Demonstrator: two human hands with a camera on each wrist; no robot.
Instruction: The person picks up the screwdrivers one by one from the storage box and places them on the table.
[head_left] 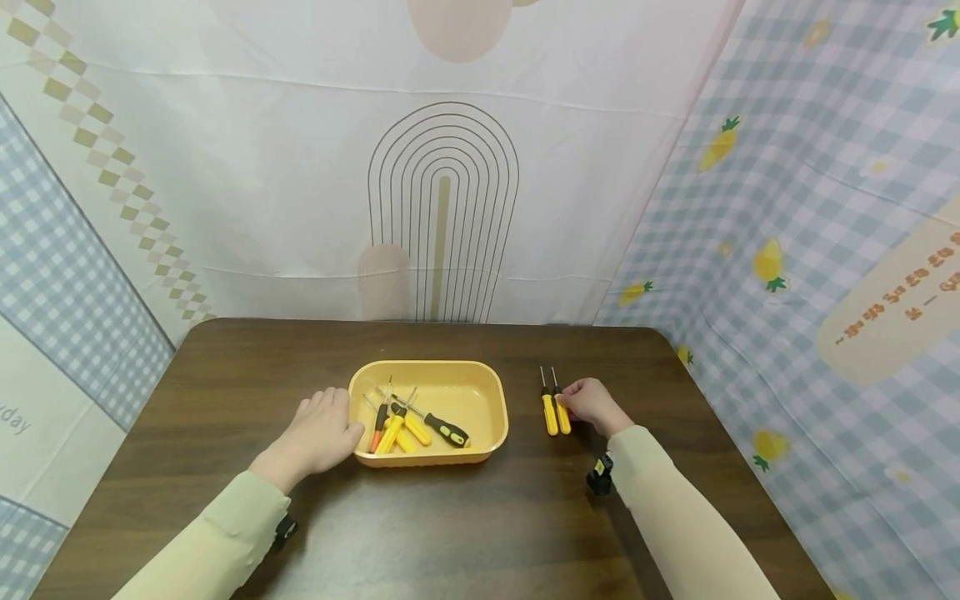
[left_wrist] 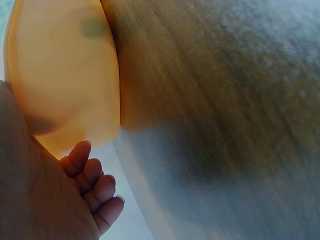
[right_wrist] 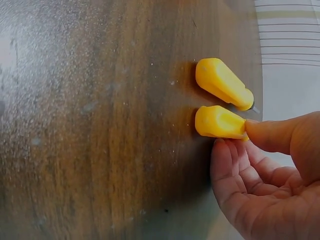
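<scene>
My left hand (head_left: 322, 429) is at the left end of a yellow plastic tray (head_left: 476, 404), thumb over the rim and fingers bent along the outside. From the left wrist, the fingers (left_wrist: 95, 185) curl beside the translucent tray wall; the thumb is hidden there. To the right of the tray, two screwdrivers with yellow handles and black collars lie side by side, shafts pointing away. My right hand (head_left: 595, 404) pinches the right screwdriver (right_wrist: 222, 122) between thumb and fingers near the front of its handle. The left screwdriver (right_wrist: 220, 82) lies close by, untouched.
Inside the tray, several yellow-handled screwdrivers (head_left: 392, 435), a red-and-black one (head_left: 378, 429) and a black-and-green one (head_left: 447, 432) lie in a crossed heap. The dark wooden table (head_left: 450, 533) meets a patterned curtain (head_left: 300, 208) at its back edge.
</scene>
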